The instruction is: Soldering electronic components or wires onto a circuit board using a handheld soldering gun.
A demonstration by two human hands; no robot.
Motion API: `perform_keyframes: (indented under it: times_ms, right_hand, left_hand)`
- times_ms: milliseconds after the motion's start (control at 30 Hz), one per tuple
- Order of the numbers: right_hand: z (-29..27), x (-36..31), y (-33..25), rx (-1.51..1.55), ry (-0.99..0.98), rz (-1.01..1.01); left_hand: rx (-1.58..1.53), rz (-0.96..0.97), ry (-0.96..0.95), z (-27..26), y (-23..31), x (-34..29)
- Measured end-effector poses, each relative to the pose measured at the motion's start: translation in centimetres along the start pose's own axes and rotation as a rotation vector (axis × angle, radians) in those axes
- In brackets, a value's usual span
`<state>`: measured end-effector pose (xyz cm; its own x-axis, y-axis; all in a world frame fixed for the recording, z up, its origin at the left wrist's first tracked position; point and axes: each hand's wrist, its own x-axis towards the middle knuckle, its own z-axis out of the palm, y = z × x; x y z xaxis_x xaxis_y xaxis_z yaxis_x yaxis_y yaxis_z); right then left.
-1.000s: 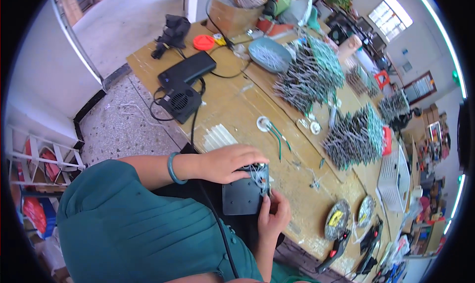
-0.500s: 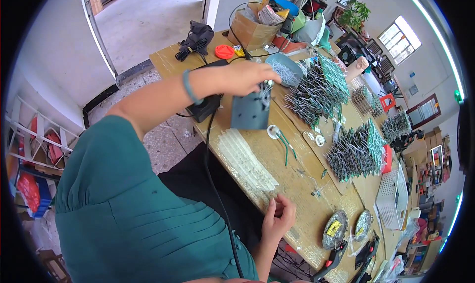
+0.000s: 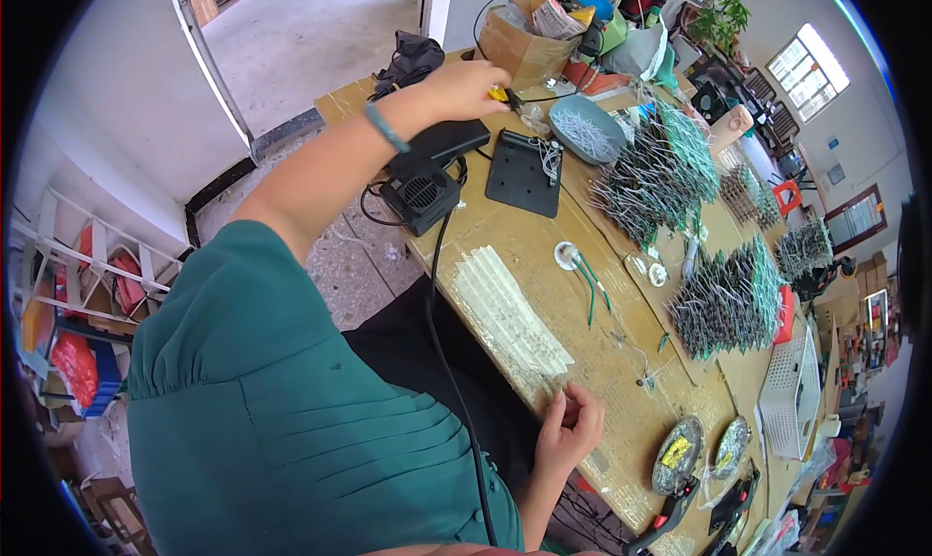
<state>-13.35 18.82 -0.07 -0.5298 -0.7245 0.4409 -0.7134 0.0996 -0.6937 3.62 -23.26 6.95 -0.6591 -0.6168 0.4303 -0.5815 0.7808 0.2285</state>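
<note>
My left hand (image 3: pixel 464 90) reaches to the far left part of the table. Its fingers close around a small yellow item (image 3: pixel 498 95) with something dark beside it; what exactly they grip is too small to make out. Nearer lies a black flat plate (image 3: pixel 522 179) with holes and a bundle of white cord (image 3: pixel 549 158) on it. A black box with a fan grille (image 3: pixel 424 199) is under my left forearm. My right hand (image 3: pixel 571 430) rests at the near table edge, fingers loosely curled and apart with nothing in them, next to a stack of pale ribbed strips (image 3: pixel 510 313).
A blue-grey tray (image 3: pixel 614 153) holds thin white pieces. Dense bunches of dark and green wired parts (image 3: pixel 728 308) stand at right. Green wires (image 3: pixel 589 294) lie mid-table. Two round metal dishes (image 3: pixel 677 469) sit near a white basket (image 3: pixel 788 401). A black cable (image 3: pixel 447 362) crosses my lap.
My left hand has let go of the black plate, which now lies flat on the table, and moved farther out to the yellow item. My right hand stays much the same. The view has shifted slightly.
</note>
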Motion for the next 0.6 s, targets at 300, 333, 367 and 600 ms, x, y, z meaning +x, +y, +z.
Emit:
perform_keyframes:
  times_ms: [300, 333, 367, 600]
  right_hand:
    - [0.1, -0.1, 0.3, -0.110, -0.066, -0.023]
    - [0.1, 0.0, 0.5, -0.139, -0.036, 0.010]
    - [0.1, 0.0, 0.5, -0.132, -0.039, 0.005]
    - [0.1, 0.3, 0.4, -0.133, 0.009, -0.145]
  left_hand:
    - [-0.235, 0.007, 0.017, -4.2, 3.9, -8.5]
    - [-0.276, 0.059, 0.056, -4.3, 6.5, -9.2]
    - [-0.358, 0.102, 0.010, -4.5, 9.3, -9.7]
    - [-0.641, 0.489, -0.373, 1.5, 17.0, -12.6]
